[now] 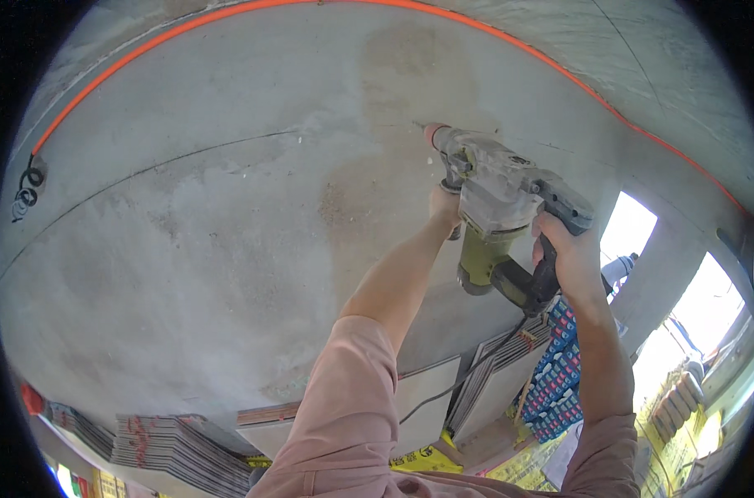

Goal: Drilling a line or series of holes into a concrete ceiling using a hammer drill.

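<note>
A dusty rotary hammer point(497, 199) with a green motor housing is held up against the grey wall, its red-collared nose pointing left. My left hand point(446, 207) is closed around the side handle behind the nose, partly hidden by the tool. Around the black rear handle, my right hand point(569, 249) is wrapped; whether a finger presses the trigger cannot be seen. The thin drill bit point(418, 124) reaches a brownish patch of wall point(410, 91); I cannot tell if its tip is in the plaster. A dark power cord point(468, 373) hangs from the handle.
An orange conduit point(310, 2) arcs along the wall top, ending in coiled black wire point(28, 195) at left. Stacked tiles point(173, 444) lean along the wall's foot. Blue patterned packages point(555, 386) stand below my right arm, near bright window openings point(700, 303).
</note>
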`<state>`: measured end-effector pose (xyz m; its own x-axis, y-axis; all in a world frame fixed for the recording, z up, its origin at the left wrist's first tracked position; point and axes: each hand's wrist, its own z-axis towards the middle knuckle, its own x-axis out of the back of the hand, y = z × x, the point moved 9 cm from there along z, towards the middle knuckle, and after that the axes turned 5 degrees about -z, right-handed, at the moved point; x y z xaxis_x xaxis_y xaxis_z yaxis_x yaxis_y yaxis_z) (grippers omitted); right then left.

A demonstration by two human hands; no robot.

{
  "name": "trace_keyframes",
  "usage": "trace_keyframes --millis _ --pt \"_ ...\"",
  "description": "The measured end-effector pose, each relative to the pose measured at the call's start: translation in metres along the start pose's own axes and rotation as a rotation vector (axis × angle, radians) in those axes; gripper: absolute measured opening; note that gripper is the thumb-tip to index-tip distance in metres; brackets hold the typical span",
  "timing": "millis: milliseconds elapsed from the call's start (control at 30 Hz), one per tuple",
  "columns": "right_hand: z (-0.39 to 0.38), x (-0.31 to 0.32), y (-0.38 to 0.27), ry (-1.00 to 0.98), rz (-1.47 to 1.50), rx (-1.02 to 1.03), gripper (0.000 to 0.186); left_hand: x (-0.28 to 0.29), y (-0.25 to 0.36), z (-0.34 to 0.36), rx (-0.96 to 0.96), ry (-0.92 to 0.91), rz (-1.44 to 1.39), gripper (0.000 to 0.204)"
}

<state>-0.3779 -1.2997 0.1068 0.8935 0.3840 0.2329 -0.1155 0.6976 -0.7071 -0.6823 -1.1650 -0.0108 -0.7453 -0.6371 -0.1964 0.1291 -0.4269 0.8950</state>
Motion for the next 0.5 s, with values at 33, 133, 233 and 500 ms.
trace_keyframes --millis 33,133,233,500 --pt "-0.001 -0.001 -0.003 -0.006 0.020 0.011 0.015 0.000 0.002 0.000 0.016 0.005 -0.048 0.046" --pt "-0.015 0.003 -0.004 0.055 0.000 -0.026 0.020 0.002 -0.003 -0.010 0.043 0.047 -0.062 0.043" --pt "-0.043 0.002 -0.019 0.048 0.000 0.025 0.025 0.004 -0.006 -0.035 0.021 0.065 -0.138 0.038" --pt "-0.116 -0.045 -0.020 0.001 0.310 -0.145 0.021 0.092 0.000 -0.095 0.011 0.067 -0.395 0.035"
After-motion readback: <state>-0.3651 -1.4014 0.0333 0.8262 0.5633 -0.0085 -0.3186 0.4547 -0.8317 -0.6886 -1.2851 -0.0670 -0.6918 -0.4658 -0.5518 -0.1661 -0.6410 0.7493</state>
